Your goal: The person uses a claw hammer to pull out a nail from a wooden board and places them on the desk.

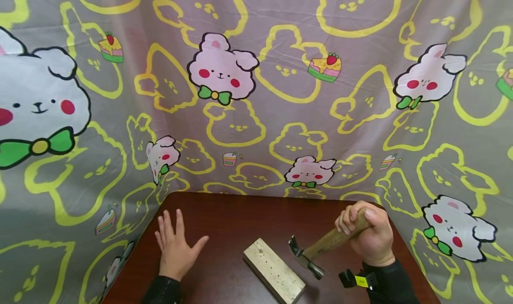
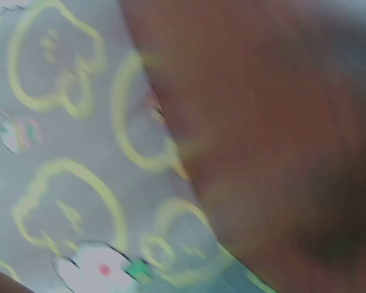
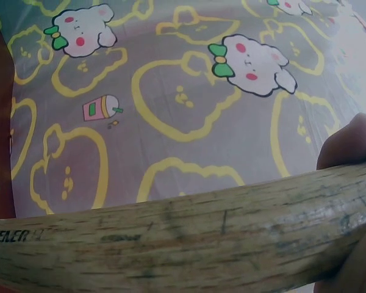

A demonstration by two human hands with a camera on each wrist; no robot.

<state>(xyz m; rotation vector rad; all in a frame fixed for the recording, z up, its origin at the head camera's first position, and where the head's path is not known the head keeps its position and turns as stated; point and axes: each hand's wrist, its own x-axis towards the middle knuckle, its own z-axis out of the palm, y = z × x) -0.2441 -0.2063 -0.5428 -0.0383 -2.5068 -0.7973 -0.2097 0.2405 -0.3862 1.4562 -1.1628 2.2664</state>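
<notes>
My right hand [image 1: 370,233] grips a claw hammer [image 1: 332,241] by its wooden handle, above the right side of the table. The metal head hangs low on the left, just right of a pale wooden block [image 1: 274,270], apart from it. In the right wrist view the handle [image 3: 171,238] crosses the bottom, with a finger [image 3: 348,143] at the right edge. My left hand [image 1: 176,248] is spread with straight fingers over the table's left side, holding nothing. Small dark marks dot the block's top. The left wrist view is blurred and shows no work object.
The dark reddish-brown table [image 1: 224,219] lies under both hands. Grey cloth [image 1: 248,117] printed with white rabbits and yellow outlines hangs behind it and along both sides. A black strap device [image 1: 356,279] sits at my right wrist.
</notes>
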